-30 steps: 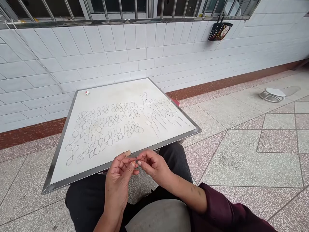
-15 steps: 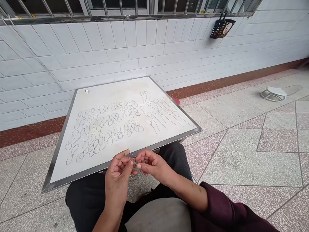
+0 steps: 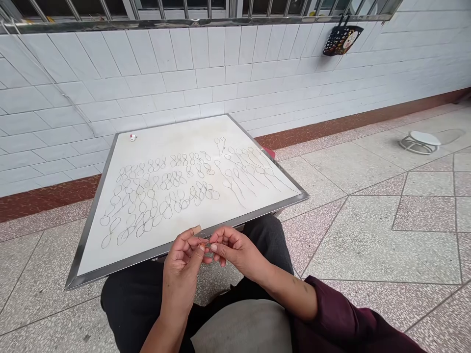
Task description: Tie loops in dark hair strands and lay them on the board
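Note:
Just past the near edge of the white table [image 3: 176, 128], my left hand [image 3: 183, 267] and my right hand [image 3: 235, 252] meet above my lap. Thumb and fingers of each are pinched on a thin cord [image 3: 207, 245], which shows as a small reddish and dark bit between them. Most of it is hidden by the fingertips. A tan wrap [image 3: 196, 229] covers a fingertip of my left hand. Rows of thin cords in figure-eight loops [image 3: 167, 211] lie across the table. At its right side are several looped cords with long straight tails [image 3: 239, 184].
A small white and red object [image 3: 133, 138] sits at the table's far left corner. Behind stands a white tiled wall [image 3: 154, 93] with a barred window and a hanging dark patterned bag [image 3: 342, 40]. A low white stool [image 3: 420, 141] is on the floor at right.
Both hands stay together with small finger movements at the pinched cord; the fingertips have drawn slightly apart. The view has shifted a little. The cords on the table lie as before.

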The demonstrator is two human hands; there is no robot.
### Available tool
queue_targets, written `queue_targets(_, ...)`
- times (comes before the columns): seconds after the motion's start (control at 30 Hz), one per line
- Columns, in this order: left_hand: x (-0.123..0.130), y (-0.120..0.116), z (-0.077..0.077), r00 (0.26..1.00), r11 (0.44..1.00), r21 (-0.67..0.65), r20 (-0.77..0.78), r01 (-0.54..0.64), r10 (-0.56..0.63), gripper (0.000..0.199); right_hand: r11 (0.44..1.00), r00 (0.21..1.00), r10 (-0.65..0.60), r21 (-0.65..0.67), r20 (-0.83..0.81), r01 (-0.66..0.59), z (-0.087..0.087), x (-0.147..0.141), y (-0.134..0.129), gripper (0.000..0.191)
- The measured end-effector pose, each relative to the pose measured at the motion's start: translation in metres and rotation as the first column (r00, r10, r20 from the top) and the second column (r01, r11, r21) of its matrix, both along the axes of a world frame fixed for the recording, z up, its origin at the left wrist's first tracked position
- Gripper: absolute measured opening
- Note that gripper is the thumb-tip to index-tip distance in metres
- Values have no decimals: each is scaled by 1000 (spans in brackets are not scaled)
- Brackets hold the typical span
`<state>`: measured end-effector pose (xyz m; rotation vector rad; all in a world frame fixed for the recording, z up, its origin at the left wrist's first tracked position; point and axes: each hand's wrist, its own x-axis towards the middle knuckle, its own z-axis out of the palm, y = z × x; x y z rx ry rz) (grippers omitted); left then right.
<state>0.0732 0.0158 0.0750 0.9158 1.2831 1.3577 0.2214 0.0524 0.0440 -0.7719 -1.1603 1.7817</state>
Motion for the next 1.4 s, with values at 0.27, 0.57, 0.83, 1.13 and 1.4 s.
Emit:
queue_targets(0.27, 0, -1, 4, 999, 1000, -18, -26, 26, -26, 40, 1000, 1000, -3, -26, -20, 3, 0, 1, 0, 36)
queue_targets(0.57, 2, -1, 0, 998, 999, -21, 43, 36, -35, 39, 998, 999, -30, -64, -12, 30, -1, 2, 0, 34)
queue_targets(0.83, 7, 2, -2, 997, 999, -45, -77, -25, 21, 51, 998, 999, -50, -30, -1, 50, -8, -2, 0, 36)
queue_targets(1.13, 4, 1, -2, 976, 1000, -18, -216, -2, -2, 48, 995, 995, -101, 21, 21, 101, -12, -5, 0, 34)
queue_targets(1.4, 1, -2, 0, 853, 999, 46, -521, -10, 32, 42, 981, 984, -131, 156, 117, 112, -10, 7, 1, 30)
